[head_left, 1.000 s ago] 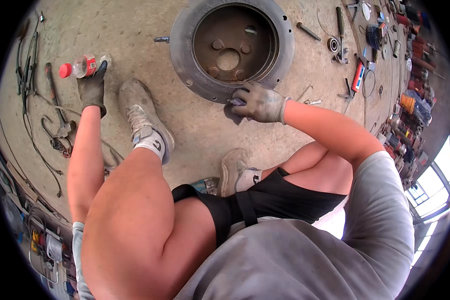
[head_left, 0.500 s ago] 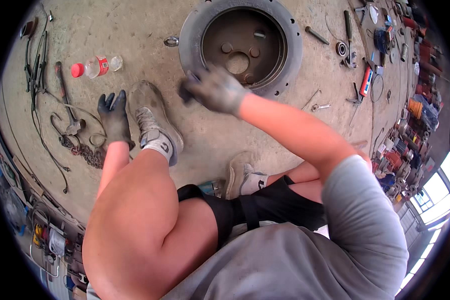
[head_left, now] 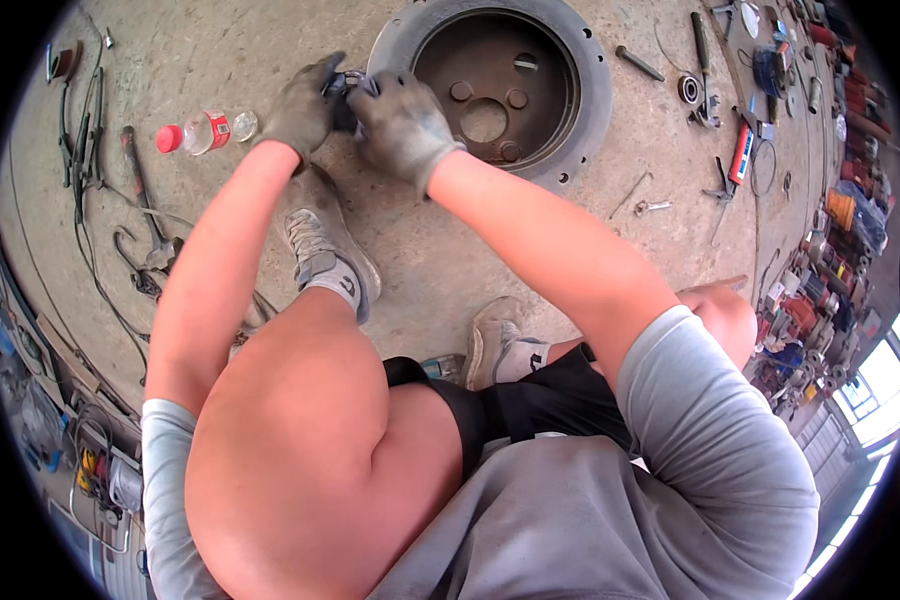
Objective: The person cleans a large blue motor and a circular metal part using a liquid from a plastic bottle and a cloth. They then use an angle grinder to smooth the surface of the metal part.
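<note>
A dark round metal drum [head_left: 590, 105] with a wide flange lies on the concrete floor, its hollow side up. Both my hands wear grey gloves with dark fingers and meet at its left edge. My left hand [head_left: 303, 112] is closed with bent fingers at an eye bolt [head_left: 350, 77] on the drum's rim. Close beside it, my right hand [head_left: 402, 125] has curled fingers against the drum's left side. What the right fingers hold, if anything, is hidden, and a dark patch between the hands cannot be made out.
A plastic bottle [head_left: 208, 132] with a red cap lies left of my hands. Beyond it are a hammer [head_left: 135, 170] and black cables [head_left: 78, 190]. On the right lie a bolt [head_left: 639, 63], a bearing [head_left: 689, 89] and a red tube [head_left: 741, 153]. My shoe [head_left: 325, 235] stands below my left hand.
My left hand has moved up and right from beside my shoe to the eye bolt, its spread fingers now bent. My right hand has shifted slightly up beside it.
</note>
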Available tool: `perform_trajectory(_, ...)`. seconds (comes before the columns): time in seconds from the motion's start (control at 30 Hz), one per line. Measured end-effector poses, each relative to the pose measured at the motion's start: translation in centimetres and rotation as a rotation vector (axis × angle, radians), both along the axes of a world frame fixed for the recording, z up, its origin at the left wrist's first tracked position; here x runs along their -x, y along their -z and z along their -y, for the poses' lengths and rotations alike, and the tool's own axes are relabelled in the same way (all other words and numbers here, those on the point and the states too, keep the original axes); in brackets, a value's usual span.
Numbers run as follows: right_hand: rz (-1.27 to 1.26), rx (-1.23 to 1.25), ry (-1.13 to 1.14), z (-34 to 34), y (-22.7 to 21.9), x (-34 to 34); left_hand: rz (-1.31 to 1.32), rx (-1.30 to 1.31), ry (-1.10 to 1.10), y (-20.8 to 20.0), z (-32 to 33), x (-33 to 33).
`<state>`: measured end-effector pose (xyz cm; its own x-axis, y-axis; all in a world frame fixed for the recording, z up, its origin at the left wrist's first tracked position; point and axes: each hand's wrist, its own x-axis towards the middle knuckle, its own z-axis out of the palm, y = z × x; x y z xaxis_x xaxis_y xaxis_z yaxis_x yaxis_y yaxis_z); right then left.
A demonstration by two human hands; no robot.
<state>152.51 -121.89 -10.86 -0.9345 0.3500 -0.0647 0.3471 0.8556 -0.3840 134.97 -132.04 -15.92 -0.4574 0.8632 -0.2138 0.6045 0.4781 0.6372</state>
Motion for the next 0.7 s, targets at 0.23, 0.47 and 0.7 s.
perform_trajectory(0.23, 0.011, 0.095, -0.302, -3.3, -1.6, -15.9, -0.076, 0.408, 0.29, -3.9, -5.1, -0.9)
perform_trajectory(0.47, 0.114, -0.01, -0.294, -1.5, -0.3, -6.7, -0.063, 0.452, 0.333, -2.1, -5.8, 0.1)
perform_trajectory(0.7, 0.115, 0.057, -0.312, -2.6, -1.6, -13.0, -0.105, 0.494, 0.397, -2.4, -6.1, 0.3)
